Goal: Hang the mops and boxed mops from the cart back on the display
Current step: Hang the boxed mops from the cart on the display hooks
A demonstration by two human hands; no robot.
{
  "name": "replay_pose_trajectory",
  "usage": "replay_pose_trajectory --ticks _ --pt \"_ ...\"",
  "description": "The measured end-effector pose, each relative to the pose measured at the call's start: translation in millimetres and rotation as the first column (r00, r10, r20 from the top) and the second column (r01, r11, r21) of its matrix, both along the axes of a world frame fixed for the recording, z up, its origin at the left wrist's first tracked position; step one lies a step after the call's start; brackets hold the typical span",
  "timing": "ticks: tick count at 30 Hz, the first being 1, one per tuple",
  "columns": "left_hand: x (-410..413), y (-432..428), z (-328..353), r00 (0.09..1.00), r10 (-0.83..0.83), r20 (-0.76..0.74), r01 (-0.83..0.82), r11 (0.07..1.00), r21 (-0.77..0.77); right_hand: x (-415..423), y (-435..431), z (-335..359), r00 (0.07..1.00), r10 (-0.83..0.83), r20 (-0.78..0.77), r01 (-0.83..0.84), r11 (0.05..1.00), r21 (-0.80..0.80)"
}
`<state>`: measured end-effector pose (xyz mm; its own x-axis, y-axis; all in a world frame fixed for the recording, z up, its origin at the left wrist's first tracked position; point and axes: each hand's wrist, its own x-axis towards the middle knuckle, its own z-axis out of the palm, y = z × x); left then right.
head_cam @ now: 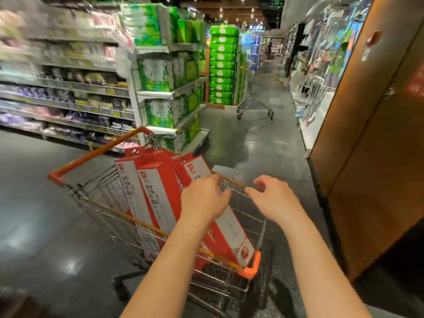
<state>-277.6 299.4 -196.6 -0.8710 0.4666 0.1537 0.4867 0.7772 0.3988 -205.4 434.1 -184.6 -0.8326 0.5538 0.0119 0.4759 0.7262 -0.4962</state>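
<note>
Boxed mops [158,191], 3+ pcs, leaning in cart [91,154].

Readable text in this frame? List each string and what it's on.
Nothing can be quoted; the frame is motion-blurred.
red boxes in the cart: dark characters and a small logo, too blurred to read.
shelf price tags: too small and smeared.
far aisle sign: light characters, unreadable.
green ceiling sign: too small.
sticker on the brown panel: blurred.
</note>
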Motion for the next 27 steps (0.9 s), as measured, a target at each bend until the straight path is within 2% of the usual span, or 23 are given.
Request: replay_pose_trajectory --ticks 6,13,21,27 --pt "-29.9 9.6 -7.5 0.981 0.192 0.000 -0.192 0.981 0.003 -57.2 17.0 -9.8 0.986 0.168 -0.018 -0.168 0.984 -0.050" --pt "-43.4 14.5 -30.5 0.923 0.383 0.030 -0.382 0.924 -0.015 -103.4 25.0 -37.7 0.935 0.348 -0.073 -0.355 0.925 -0.138" --pt "-59.5 -5.8 -37.7 0.844 0.534 0.056 -0.533 0.846 -0.032 -133.8 10.0 -52.7 0.882 0.469 -0.049 -0.471 0.873 -0.125" --pt "-90.2 -30.4 -48.0 0.813 0.580 0.055 -0.581 0.814 -0.009 -163.1 -15.5 -62.5 0.858 0.511 -0.061 -0.514 0.847 -0.137"
